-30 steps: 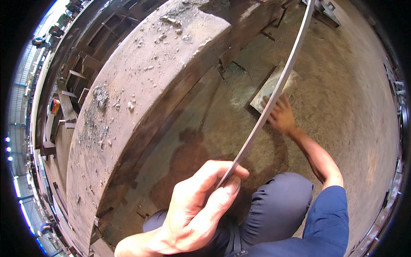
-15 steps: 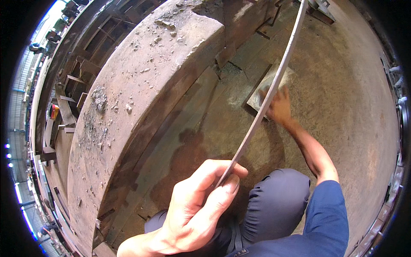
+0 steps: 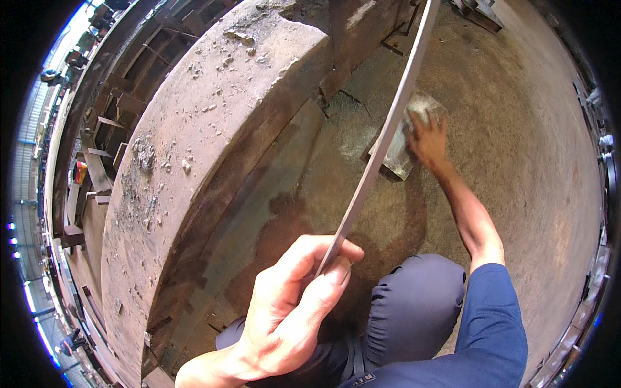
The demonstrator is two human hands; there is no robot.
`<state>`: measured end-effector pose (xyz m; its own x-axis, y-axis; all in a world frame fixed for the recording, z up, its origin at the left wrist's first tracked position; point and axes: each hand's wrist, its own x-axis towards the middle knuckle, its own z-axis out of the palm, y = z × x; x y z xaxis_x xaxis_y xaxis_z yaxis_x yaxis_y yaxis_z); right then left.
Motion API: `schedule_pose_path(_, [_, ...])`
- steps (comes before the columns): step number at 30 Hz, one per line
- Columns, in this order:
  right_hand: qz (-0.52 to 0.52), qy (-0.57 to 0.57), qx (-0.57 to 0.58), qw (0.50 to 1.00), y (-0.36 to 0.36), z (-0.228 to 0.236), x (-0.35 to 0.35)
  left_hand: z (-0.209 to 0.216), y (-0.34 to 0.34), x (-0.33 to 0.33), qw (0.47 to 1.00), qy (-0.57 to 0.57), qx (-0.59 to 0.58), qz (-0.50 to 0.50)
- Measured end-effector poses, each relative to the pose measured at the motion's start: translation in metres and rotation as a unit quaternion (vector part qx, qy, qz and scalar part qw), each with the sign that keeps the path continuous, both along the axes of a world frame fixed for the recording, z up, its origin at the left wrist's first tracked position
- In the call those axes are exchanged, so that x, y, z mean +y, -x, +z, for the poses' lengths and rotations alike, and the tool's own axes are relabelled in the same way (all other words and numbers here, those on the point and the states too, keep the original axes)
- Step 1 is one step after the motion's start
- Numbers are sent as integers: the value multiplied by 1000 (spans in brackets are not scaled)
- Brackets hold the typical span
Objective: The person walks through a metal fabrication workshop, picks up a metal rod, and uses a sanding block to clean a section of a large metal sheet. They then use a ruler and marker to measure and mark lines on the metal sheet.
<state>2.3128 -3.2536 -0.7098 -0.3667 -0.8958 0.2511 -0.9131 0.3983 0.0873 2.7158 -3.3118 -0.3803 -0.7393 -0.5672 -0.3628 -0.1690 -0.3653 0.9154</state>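
My left hand pinches the lower end of a long, thin grey flat strip between thumb and fingers. The strip slants up and away to the top edge of the view. Farther out, my right hand lies with spread fingers on the right side of a pale, dusty flat plate on the brown floor. Part of the plate is hidden behind the strip and under my fingers. A dark edge shows along its near end.
To the left curves a large, thick steel piece with a rough top strewn with slag-like lumps. Beyond it are metal frames with brackets. A metal piece lies at the far right. My bent knee is close below my hands.
My right hand has moved slightly away and right over the plate, its fingers now plainly spread. The strip in my left hand has shifted a little left in view.
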Motion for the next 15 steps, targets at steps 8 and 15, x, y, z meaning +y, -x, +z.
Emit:
schedule_pose_path(8, [7,-21,-15,1000,2,0,1,-1,-1,-2,1000,4,-21,-4])
schedule_pose_path(15, [7,-28,4,1000,5,-5,11,-1,-1,-3,1000,7,-14,-10])
